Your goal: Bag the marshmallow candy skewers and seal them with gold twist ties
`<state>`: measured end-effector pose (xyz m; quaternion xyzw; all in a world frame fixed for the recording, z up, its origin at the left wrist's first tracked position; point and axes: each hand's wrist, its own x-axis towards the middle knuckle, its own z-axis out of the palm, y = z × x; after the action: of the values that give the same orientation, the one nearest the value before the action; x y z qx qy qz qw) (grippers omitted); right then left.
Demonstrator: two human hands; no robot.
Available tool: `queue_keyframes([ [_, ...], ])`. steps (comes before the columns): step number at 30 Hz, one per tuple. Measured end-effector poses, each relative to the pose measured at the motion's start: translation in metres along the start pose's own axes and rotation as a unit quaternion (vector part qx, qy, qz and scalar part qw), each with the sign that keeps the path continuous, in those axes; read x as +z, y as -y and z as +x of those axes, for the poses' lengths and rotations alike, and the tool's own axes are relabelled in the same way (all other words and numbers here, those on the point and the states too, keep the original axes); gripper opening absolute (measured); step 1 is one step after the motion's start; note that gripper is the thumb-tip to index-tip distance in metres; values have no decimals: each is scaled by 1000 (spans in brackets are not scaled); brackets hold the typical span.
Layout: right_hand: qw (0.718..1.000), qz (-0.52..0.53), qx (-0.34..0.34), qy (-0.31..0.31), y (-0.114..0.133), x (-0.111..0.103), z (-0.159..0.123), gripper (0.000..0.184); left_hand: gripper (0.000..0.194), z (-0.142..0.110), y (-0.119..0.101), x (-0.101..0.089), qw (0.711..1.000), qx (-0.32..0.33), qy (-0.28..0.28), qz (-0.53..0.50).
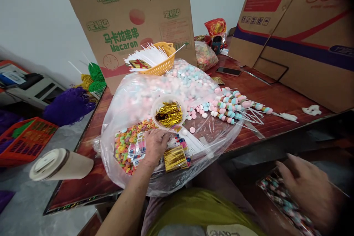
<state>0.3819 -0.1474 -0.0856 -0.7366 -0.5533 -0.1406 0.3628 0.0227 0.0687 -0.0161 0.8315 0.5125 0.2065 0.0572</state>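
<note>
My left hand (156,143) reaches over the plastic sheet, its fingers curled down among small printed plastic wrappers (137,147). What its fingertips hold, if anything, is hidden. Beside it lie a bundle of gold twist ties (175,158) and white sticks (192,141). Just beyond stands a round clear tub (155,108) of loose gold ties. Off the table at the lower right, my right hand (306,188) is blurred, with thumb and fingers apart. It hovers over or touches a box of wrapped candy skewers (284,199); contact is unclear.
Colourful candy rings (123,147) and pastel candies (190,77) lie on the sheet. Finished candy skewers (232,107) are piled at the right. A yellow basket (163,67) holds white sticks. A lidded cup (62,164) lies left; cardboard boxes (124,18) and a phone (229,71) stand behind.
</note>
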Motion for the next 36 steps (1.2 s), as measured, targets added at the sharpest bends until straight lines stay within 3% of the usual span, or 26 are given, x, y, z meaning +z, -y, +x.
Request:
queue_keyframes([
  [2,993,-4,-103,-53,57,17,36,23,26,1,4,-19,998,63,-4,1],
  [5,965,115,-234,-37,149,42,85,37,26,5,5,-44,991,121,33,38],
  [8,942,156,-286,79,216,72,109,43,24,6,-1,-55,982,144,77,97],
  [10,923,189,-289,169,238,97,110,40,22,4,-5,-53,978,149,85,117],
  [13,923,226,-219,224,241,135,96,15,21,-1,-5,-37,987,117,80,77],
  [15,933,221,-180,221,233,151,85,15,20,-5,-1,-18,993,79,71,44],
  [18,934,220,-169,225,219,156,76,20,19,-10,5,10,999,27,10,-29],
  [20,931,228,-168,230,214,148,78,19,18,-12,8,18,994,7,-18,-107],
  [22,927,241,-171,232,212,135,86,12,16,-11,7,13,986,9,-14,-166],
  [27,886,357,-213,207,223,100,103,11,21,-8,-7,-28,972,98,59,-205],
  [29,894,363,-197,172,227,91,102,15,16,-13,-16,-36,968,69,59,-236],
  [33,911,364,-117,154,224,84,88,21,13,-27,-31,-27,940,-29,70,-333],
  [36,900,388,-8,197,215,85,81,33,19,-31,-38,-15,928,-29,96,-359],
])
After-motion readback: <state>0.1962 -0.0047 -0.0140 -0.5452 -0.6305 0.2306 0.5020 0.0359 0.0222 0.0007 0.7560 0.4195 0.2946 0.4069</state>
